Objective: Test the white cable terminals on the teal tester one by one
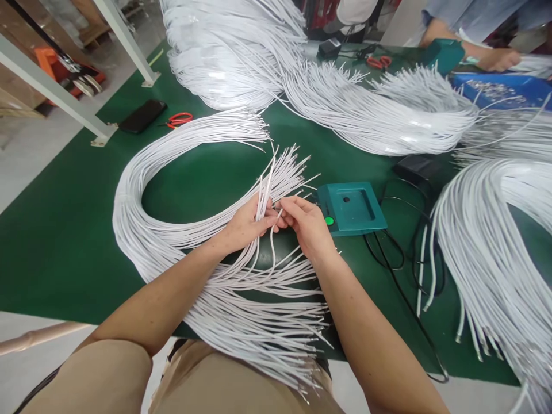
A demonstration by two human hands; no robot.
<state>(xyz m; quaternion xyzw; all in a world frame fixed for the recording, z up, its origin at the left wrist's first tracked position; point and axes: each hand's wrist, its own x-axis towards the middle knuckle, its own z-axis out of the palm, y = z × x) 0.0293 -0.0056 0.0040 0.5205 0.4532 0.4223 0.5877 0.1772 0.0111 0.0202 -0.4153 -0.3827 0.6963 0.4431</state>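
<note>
My left hand (254,217) is closed around a few white cables (263,198) whose ends stick up past the fingers. Close against it, my right hand (307,225) pinches the end of one white cable, which loops down between the hands. What sits at that cable's tip is too small to make out. A large curved bundle of white cables (131,198) lies around and under my left forearm, its ends fanned toward the right. Just right of my right hand stands a small green device (356,207) with a lit green button (329,221).
More white cable bundles (233,52) lie at the back and the right (487,230). A black phone (143,115) and red-handled snips (179,119) rest at left. Black cords (388,259) trail from the device. A co-worker's hand (498,59) is by a blue tray (530,95).
</note>
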